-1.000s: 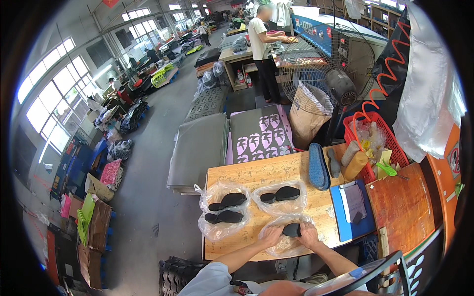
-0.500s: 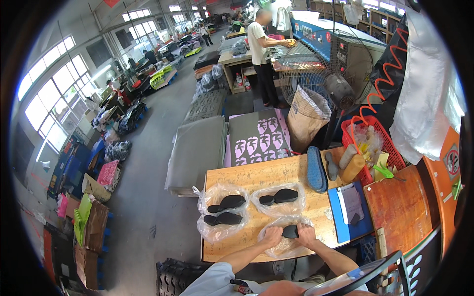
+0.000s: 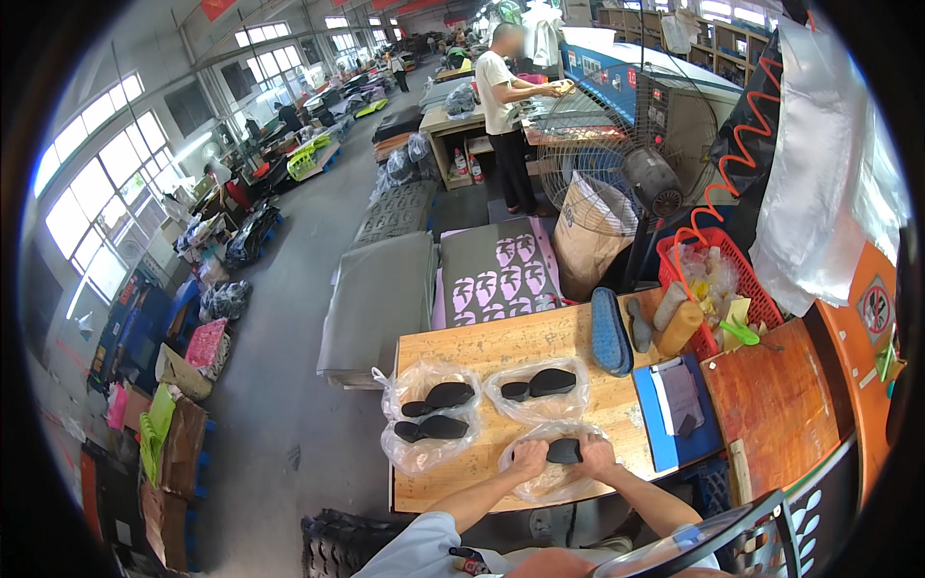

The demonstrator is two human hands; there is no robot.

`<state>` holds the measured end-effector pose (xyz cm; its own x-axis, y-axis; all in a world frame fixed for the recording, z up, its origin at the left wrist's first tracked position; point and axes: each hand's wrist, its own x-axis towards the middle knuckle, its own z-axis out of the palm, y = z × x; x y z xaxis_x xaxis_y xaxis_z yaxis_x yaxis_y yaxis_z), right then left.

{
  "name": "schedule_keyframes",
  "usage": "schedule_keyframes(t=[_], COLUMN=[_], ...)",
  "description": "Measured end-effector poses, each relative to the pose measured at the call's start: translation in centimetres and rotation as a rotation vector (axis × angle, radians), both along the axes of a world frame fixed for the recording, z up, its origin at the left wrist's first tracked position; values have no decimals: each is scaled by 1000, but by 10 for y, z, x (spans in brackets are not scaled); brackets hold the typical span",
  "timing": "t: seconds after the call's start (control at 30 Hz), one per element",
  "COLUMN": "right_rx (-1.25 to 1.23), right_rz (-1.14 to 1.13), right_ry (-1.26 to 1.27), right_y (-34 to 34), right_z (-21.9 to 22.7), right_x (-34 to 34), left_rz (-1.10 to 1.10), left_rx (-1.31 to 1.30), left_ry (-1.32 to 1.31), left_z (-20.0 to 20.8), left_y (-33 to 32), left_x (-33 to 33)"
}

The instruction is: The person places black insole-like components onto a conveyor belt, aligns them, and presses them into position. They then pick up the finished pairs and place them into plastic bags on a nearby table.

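Observation:
On the wooden table (image 3: 424, 493) in front of me, my left hand (image 3: 527, 459) and my right hand (image 3: 595, 455) are closed on the two ends of a black shoe sole (image 3: 564, 451). Only its middle shows between my fingers. Beneath it a clear plastic bag (image 3: 535, 492) is spread out. Farther off, a second bag (image 3: 573, 412) has a black sole (image 3: 551, 382) lying on it. To the left, two more black soles, an upper one (image 3: 449, 396) and a lower one (image 3: 441, 428), rest on crinkled clear plastic (image 3: 414, 458).
Right of my hands are a blue clipboard (image 3: 665, 438) with papers, a blue sole (image 3: 609, 332), a yellowish bottle (image 3: 681, 328) and a red basket (image 3: 766, 306). Grey sheets (image 3: 378, 299) are stacked beyond the table. A fan (image 3: 653, 178) and another person (image 3: 503, 116) are farther back.
The whole view has shifted slightly. More of the black sole shows between my hands, and my left hand sits a little farther left along it. The other soles lie as before.

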<state>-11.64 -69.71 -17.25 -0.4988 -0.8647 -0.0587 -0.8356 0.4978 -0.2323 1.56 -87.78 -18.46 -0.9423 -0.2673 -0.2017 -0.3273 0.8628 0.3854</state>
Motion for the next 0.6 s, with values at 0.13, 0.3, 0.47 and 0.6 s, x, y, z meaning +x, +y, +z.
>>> schedule_keyframes(t=[0.13, 0.3, 0.47, 0.6], right_rx=[53, 66, 200, 55], right_rz=[-8, -6, -33, -112], right_ry=[-55, -52, -131, -492], right_y=[8, 7, 2, 10], right_z=[-7, -23, -11, 18], right_x=[-4, -7, -9, -9], left_rz=[-3, -1, -52, 81], left_rx=[-23, -2, -10, 267], left_ry=[-25, -72, -150, -60], left_z=[-8, -8, 32, 63], left_y=[-1, -1, -3, -17], left_x=[0, -3, -2, 22])
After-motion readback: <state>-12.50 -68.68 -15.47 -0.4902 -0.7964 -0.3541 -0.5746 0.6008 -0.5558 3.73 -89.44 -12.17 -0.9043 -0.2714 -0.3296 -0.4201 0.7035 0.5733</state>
